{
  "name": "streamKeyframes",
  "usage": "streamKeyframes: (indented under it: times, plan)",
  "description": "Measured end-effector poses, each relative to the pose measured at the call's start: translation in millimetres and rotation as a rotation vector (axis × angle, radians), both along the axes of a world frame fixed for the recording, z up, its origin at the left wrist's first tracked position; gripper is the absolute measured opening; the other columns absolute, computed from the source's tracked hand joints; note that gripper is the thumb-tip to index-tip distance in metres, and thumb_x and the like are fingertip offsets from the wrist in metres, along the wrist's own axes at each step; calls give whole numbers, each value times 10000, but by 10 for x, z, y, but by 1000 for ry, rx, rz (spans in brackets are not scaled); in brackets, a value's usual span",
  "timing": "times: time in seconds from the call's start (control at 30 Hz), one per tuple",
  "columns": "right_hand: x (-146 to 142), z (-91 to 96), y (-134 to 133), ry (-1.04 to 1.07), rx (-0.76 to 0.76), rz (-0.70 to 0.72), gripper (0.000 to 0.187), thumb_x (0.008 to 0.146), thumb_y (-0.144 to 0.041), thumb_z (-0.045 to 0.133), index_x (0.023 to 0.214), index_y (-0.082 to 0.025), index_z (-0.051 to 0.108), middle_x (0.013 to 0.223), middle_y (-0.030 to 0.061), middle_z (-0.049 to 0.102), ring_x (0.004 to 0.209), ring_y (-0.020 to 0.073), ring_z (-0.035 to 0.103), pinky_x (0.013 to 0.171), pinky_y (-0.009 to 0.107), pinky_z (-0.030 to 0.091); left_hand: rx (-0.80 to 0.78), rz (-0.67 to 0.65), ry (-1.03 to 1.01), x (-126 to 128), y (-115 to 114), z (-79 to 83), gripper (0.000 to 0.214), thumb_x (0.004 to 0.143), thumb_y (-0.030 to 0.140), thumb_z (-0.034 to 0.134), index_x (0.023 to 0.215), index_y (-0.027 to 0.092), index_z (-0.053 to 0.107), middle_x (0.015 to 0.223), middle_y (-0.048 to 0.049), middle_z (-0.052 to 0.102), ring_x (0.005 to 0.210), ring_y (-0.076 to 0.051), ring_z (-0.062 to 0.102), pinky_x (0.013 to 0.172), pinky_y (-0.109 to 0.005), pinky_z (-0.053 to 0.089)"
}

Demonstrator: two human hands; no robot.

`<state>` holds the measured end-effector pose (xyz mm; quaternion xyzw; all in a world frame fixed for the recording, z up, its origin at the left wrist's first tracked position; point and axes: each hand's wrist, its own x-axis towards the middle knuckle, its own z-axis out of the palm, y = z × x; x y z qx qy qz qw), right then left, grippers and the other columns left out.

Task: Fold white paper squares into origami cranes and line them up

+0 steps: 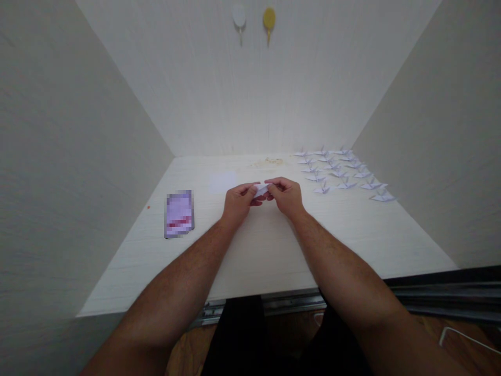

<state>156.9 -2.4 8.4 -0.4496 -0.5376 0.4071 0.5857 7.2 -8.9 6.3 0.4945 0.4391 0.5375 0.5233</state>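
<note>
Head view shows your left hand [238, 201] and right hand [288, 197] pinching the folded paper [261, 190] at the dial's centre, cranes [338, 173] towards three o'clock. Uneven thumb pressure could skew a crease; a right-hand swing could scatter the cranes.

Pale walls [258, 94] enclose a white tabletop [266, 256].

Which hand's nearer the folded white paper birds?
Right. The right hand is left of the folded white paper birds, with a gap between; the left hand is farther left, beyond the small folded white paper piece both hands hold.
</note>
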Motion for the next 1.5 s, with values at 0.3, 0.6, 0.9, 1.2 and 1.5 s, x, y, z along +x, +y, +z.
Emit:
streamKeyframes:
  times: [0.3, 0.6, 0.9, 1.2, 1.5]
  plan:
    - [2, 10, 3, 94, -45, 69, 231, 689, -322, 703, 865, -173, 700, 615, -3, 701, 597, 157, 693, 559, 280, 583, -24, 20, -37, -5, 31, -5, 398, 692, 454, 792, 865, 105, 709, 718, -70, 718, 635, -162, 682, 654, -316, 589]
    - [17, 35, -19, 16, -28, 125, 347, 640, -347, 790, 917, -161, 692, 559, -43, 648, 504, 132, 644, 495, 252, 524, -6, 28, -30, -6, 27, -15, 378, 684, 447, 801, 832, 112, 710, 714, -63, 719, 626, -155, 676, 646, -309, 580]
    - [-2, 61, -33, 45, -54, 87, 245, 645, -348, 768, 807, -178, 699, 574, -22, 670, 520, 138, 652, 518, 270, 560, 13, 4, -18, -6, 4, 2, 379, 674, 450, 814, 830, 115, 729, 717, -71, 729, 643, -165, 685, 669, -318, 584]
    - [-6, 51, -33, 40, -30, 63, 204, 655, -335, 744, 787, -184, 705, 569, -23, 668, 520, 129, 641, 523, 262, 556, 2, -23, -50, -12, 13, -11, 375, 657, 454, 822, 807, 125, 720, 709, -63, 726, 641, -166, 684, 668, -322, 581]
    - [-22, 50, -41, 59, -26, 52, 197, 666, -343, 739, 772, -182, 698, 588, -11, 680, 523, 121, 631, 534, 262, 551, 2, -26, -70, -9, 19, -15, 339, 662, 424, 817, 784, 127, 706, 692, -57, 715, 623, -156, 670, 645, -309, 562]
